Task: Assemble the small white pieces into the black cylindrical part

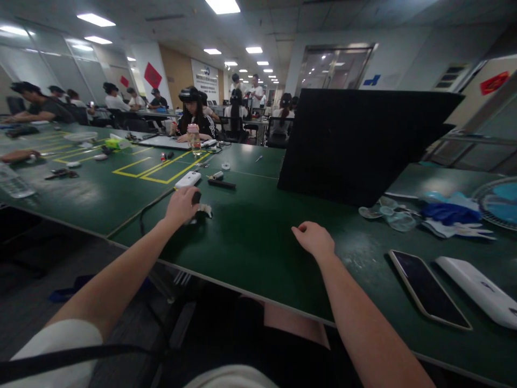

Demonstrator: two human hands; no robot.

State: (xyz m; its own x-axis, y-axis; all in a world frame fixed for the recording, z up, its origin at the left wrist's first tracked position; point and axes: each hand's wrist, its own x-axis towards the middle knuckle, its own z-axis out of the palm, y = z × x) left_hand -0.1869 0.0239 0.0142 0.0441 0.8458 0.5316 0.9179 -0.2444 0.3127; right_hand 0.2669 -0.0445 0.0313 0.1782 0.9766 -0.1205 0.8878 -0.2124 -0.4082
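My left hand (182, 206) is closed round a small dark block (196, 198), which sticks out past the fingertips. Just beside it on the green table (250, 242) lies a small pale, ridged piece (205, 210), partly hidden by the hand. A white device (188, 180) rests beyond the knuckles, with a black bar-shaped object (221, 184) to its right. My right hand (315, 238) is on or just over the table, its fingers curled in and nothing visible in them.
A large black panel (351, 145) stands at the back right. Right of my right arm are a phone (428, 288), a white power bank (479, 291), blue and white gloves (454, 215) and a fan (501, 199). A pink-lidded bottle (194, 141) stands near a person across the table.
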